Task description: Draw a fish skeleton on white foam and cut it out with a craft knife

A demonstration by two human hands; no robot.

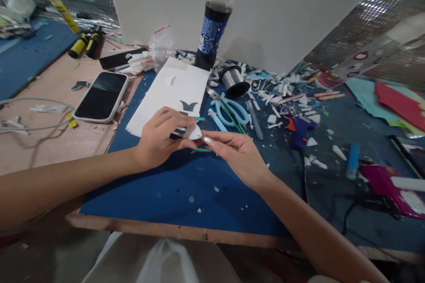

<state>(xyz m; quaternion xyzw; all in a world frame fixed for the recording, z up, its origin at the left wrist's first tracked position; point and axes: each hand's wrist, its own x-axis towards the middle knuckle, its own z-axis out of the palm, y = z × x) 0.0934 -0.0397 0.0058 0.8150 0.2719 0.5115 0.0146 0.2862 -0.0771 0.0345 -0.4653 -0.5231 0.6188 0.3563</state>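
A small white shaped piece (192, 132) with dark stripes and teal fin-like edges is held between both hands above the blue mat. The fingers and thumb of my left hand (159, 135) close around its left side and cover part of it. From the right, my right hand (241, 152) pinches the piece's pointed end between thumb and fingers. Just behind the hands lies a white sheet (156, 88), on which rest a dark grey tail-shaped cutout (188, 106) and a small white curved scrap (170, 81).
Light-blue-handled scissors (239, 112), a wire spool (232, 80) and a dark soda bottle (214, 26) stand or lie behind. A phone (102, 96) sits left. To the right are a blue glue gun (300, 132) with its cord and many white scraps (275, 93).
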